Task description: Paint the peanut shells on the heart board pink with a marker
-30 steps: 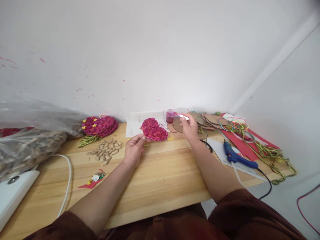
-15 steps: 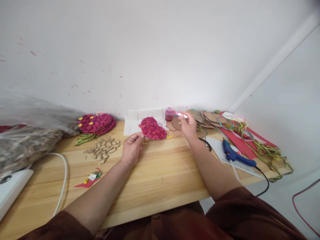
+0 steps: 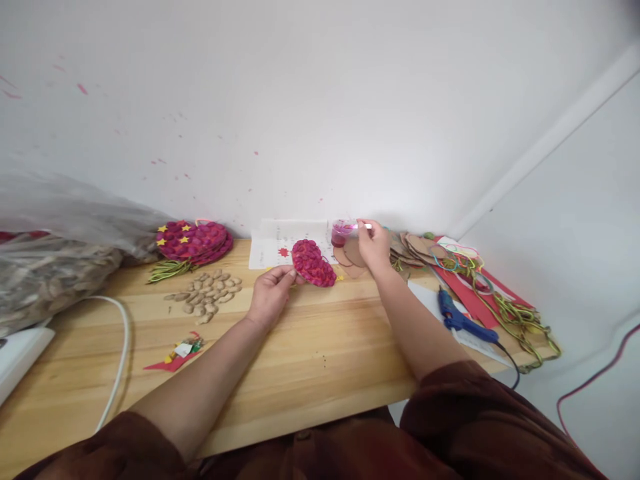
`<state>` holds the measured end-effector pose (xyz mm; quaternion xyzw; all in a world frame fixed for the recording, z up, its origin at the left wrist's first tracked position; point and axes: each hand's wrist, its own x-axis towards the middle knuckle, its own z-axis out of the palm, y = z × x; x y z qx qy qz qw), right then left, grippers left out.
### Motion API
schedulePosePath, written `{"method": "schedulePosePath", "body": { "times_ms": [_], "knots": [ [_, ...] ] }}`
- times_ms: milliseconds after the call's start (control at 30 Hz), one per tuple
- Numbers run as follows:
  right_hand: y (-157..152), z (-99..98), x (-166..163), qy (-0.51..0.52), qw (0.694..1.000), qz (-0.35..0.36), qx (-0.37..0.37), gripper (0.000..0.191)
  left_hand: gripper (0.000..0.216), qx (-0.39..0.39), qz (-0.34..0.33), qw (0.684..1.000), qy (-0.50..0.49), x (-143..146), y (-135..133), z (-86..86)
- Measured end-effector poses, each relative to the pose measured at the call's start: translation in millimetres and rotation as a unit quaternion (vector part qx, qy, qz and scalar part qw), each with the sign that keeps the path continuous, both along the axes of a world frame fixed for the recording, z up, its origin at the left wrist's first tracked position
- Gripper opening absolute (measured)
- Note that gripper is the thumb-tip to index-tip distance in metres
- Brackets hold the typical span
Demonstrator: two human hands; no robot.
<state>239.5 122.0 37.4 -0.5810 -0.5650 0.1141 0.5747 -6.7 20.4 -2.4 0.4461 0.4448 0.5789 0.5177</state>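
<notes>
My left hand (image 3: 274,291) pinches the edge of a magenta-painted, peanut-covered disc (image 3: 314,263), which is tilted above the table. In my right hand (image 3: 374,245) is a paintbrush (image 3: 364,227) with a white handle, its tip end at a small clear cup (image 3: 341,235) of magenta paint. The bristles are hard to make out. Under and behind the disc lies a white paper sheet (image 3: 263,250) with a red splotch on it. Bare cardboard discs (image 3: 354,252) sit just in front of the cup, close to my right hand.
Finished-looking magenta discs with yellow stars (image 3: 200,241) are stacked at left, near loose peanuts (image 3: 210,293) and a plastic bag of peanuts (image 3: 55,280). A blue glue gun (image 3: 465,321), red paper (image 3: 465,287) and green cords (image 3: 520,320) lie right. A white cable (image 3: 123,353) crosses the left side.
The disc in my left hand has turned and tilted, uncovering the red splotch on the paper. My right hand has shifted slightly left, with the brush still at the cup. The view has shifted slightly.
</notes>
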Motion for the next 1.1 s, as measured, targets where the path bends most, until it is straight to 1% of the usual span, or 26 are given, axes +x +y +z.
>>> {"method": "schedulePosePath", "body": {
  "times_ms": [100, 200, 367, 533, 733, 833, 1000, 1100],
  "knots": [
    [15.1, 5.3, 2.0, -0.017, 1.0, -0.012, -0.017, 0.034, 0.031, -0.005, -0.005, 1.0, -0.005, 0.3, 0.6, 0.0],
    [25.5, 0.4, 6.6, -0.017, 0.999, -0.016, -0.046, 0.039, 0.03, -0.006, -0.004, 1.0, -0.007, 0.6, 1.4, -1.0],
    [21.4, -15.0, 14.7, -0.022, 0.996, -0.034, -0.081, 0.056, 0.027, -0.005, -0.005, 1.0, -0.011, 0.7, 2.1, -3.2],
    [14.4, -21.9, 13.9, -0.052, 0.991, -0.037, -0.118, 0.071, 0.027, -0.002, -0.009, 1.0, -0.007, 0.6, 2.5, -4.6],
    [28.2, -25.6, 1.5, -0.055, 0.986, -0.031, -0.155, 0.08, 0.025, 0.005, -0.015, 1.0, -0.005, 0.4, 2.6, -4.3],
    [35.2, -28.2, -5.3, -0.05, 0.986, -0.029, -0.154, 0.076, 0.026, 0.003, -0.018, 1.0, -0.002, 0.6, 2.6, -3.8],
    [37.7, -29.7, -14.6, -0.044, 0.987, -0.04, -0.148, 0.056, 0.024, 0.006, -0.017, 1.0, -0.001, 0.8, 2.6, -3.5],
    [35.9, -28.8, -20.2, -0.048, 0.987, -0.041, -0.146, 0.05, 0.023, 0.004, -0.019, 1.0, -0.001, 0.6, 2.6, -3.2]
  ]
}}
